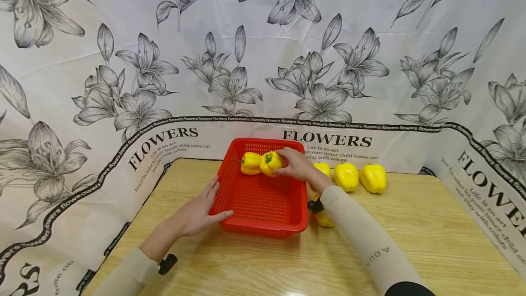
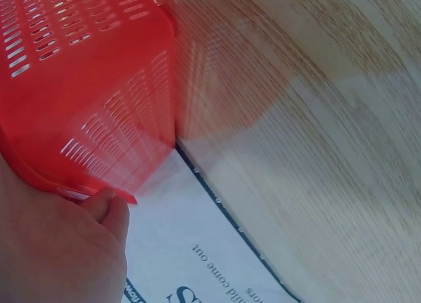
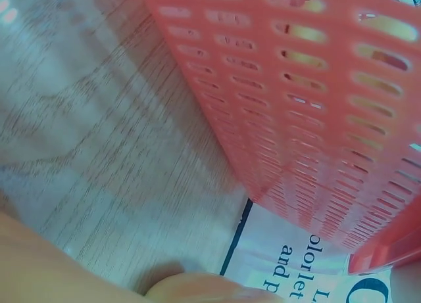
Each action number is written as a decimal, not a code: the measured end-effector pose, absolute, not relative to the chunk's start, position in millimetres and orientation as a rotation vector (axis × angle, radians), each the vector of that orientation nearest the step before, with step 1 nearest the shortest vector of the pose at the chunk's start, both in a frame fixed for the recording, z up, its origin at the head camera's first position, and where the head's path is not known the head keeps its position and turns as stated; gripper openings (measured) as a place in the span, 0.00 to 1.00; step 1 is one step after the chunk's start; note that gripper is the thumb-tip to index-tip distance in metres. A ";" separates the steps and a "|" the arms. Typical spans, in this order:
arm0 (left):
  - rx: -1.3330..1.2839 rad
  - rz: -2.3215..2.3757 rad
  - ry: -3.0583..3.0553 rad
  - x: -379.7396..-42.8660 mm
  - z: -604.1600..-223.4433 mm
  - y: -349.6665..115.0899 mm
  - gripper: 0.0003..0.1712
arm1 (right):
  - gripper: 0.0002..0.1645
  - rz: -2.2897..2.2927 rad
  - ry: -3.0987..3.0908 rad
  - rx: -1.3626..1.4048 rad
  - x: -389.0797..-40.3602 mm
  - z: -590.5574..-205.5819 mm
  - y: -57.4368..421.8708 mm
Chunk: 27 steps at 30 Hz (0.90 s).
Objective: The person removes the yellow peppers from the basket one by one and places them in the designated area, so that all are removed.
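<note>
A red slotted plastic basket (image 1: 263,204) stands on the wooden table. Inside it, at the back, lies a yellow bell pepper (image 1: 249,163). Right beside that one, my right hand (image 1: 297,164) grips another yellow bell pepper (image 1: 271,163) with a green stem, reaching over the basket's right rim. My left hand (image 1: 198,211) rests at the basket's left side, its fingers extended along the wall and thumb over the front rim. In the left wrist view its fingertips (image 2: 113,214) touch the rim. The right wrist view shows mostly the basket's slotted wall (image 3: 309,119).
Right of the basket, yellow bell peppers (image 1: 346,177) stand in a row at the back of the table (image 1: 411,232). Another pepper (image 1: 324,218) lies nearer, partly hidden by the right sleeve (image 1: 361,227). A flower-printed cloth (image 1: 246,58) hangs behind and along the sides.
</note>
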<state>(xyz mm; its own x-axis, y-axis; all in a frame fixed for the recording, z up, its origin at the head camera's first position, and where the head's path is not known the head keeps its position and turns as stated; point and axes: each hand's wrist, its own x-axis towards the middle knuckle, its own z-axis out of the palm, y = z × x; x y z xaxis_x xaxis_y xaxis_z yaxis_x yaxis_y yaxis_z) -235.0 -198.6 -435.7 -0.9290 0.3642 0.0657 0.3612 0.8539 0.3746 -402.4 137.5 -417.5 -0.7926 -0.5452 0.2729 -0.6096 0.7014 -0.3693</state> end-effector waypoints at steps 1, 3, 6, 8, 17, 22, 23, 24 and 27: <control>0.588 0.608 3.018 -235.0 -436.0 -198.6 0.66 | 0.45 0.706 -2.749 0.944 -403.0 -418.3 137.9; 0.584 0.603 3.018 -235.0 -436.8 -198.5 0.66 | 0.45 0.790 -2.720 0.939 -404.2 -419.7 138.3; 0.578 0.602 3.015 -234.7 -437.3 -198.3 0.66 | 0.44 0.949 -2.671 0.909 -405.7 -421.5 139.6; 0.577 0.604 3.012 -234.6 -437.0 -198.1 0.66 | 0.43 1.048 -2.642 0.884 -406.4 -421.8 140.2; 0.567 0.590 3.014 -235.1 -435.3 -197.7 0.66 | 0.42 1.443 -2.529 0.773 -406.0 -416.6 146.5; 0.569 0.588 3.003 -234.5 -433.7 -197.0 0.66 | 0.45 1.557 -2.524 0.698 -401.9 -410.2 153.3; 0.570 0.592 3.003 -234.5 -433.7 -197.0 0.65 | 0.46 1.583 -2.527 0.675 -400.9 -408.9 154.9; 0.571 0.595 3.006 -234.5 -434.1 -196.8 0.65 | 0.46 1.606 -2.526 0.663 -399.7 -407.1 156.4; 0.559 0.603 3.014 -232.8 -437.3 -196.3 0.65 | 0.47 1.656 -2.531 0.619 -394.4 -402.6 161.2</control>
<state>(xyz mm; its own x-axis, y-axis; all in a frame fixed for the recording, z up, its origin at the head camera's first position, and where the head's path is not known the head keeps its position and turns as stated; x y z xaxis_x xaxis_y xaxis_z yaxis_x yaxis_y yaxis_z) -232.8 -196.3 -437.3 -0.9358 0.3487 0.0524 0.3420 0.8613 0.3757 -394.4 161.2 -402.6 -0.9181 -0.2992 0.2598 -0.3579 0.3447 -0.8678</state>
